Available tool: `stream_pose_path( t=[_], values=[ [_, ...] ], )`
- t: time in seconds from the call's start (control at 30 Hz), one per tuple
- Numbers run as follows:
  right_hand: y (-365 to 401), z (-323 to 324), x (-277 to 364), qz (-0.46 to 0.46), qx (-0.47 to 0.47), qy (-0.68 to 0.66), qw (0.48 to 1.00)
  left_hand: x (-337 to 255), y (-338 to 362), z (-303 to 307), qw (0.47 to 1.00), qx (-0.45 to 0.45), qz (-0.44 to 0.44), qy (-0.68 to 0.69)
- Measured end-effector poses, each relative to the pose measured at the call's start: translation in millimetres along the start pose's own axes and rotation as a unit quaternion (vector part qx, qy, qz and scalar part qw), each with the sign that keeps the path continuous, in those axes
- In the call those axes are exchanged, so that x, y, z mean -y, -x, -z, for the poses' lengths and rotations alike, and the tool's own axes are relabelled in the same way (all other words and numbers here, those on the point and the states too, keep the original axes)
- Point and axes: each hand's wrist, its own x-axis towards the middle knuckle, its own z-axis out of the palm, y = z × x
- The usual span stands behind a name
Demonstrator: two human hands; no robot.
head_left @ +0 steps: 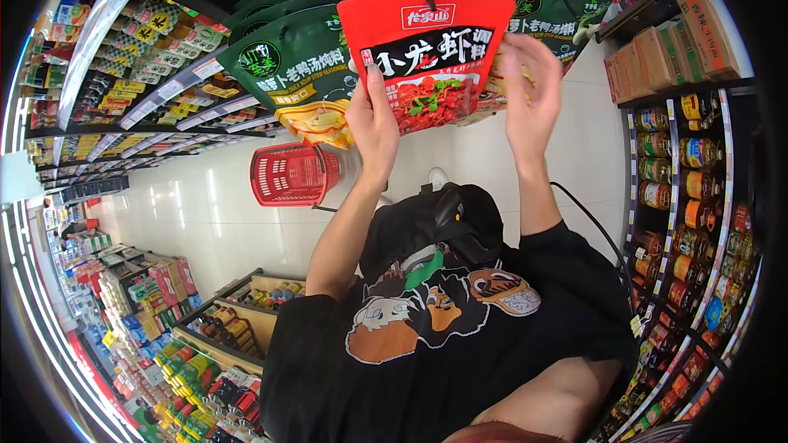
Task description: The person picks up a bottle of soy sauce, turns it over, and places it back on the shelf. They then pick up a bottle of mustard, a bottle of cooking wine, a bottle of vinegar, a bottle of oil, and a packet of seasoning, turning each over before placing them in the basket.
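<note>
My left hand [376,125] grips a red seasoning packet [431,41] by its lower left side, thumb over the front. The packet carries large Chinese lettering and a picture of crayfish. By the packet's right edge is my right hand [532,86], slightly blurred, with thumb and curved fingers apart and nothing held between them. Behind the red packet hang several dark green duck soup stew seasoning packets [283,53], partly covered by it.
A red shopping basket [289,175] sits on the tiled floor [197,205] to the left. Bottled and jarred goods fill the right shelves [698,189]. Cardboard boxes [669,49] stand above them. Packaged goods line the left shelves [148,41].
</note>
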Motion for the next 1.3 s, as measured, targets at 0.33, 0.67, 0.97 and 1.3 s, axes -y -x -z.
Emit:
stream_pose_path(
  t=[0.33, 0.67, 0.97, 1.3],
  values=[
    [4, -46, -10, 0.063, 0.229, 0.022, 0.971, -10, -19, 2, 0.992, 0.115, 0.053, -0.003],
    [-32, -63, -6, -0.05, 0.197, -0.156, 0.967, -11, 6, 3, 0.994, 0.11, -0.009, 0.004],
    [-49, -69, -11, -0.106, 0.211, -0.221, 0.946, 3, 35, 29, 0.97, 0.041, -0.183, -0.155],
    [-29, -48, -27, -0.045, 0.276, -0.156, 0.947, -1, -20, 35, 0.964, 0.227, 0.114, 0.077]
  ],
)
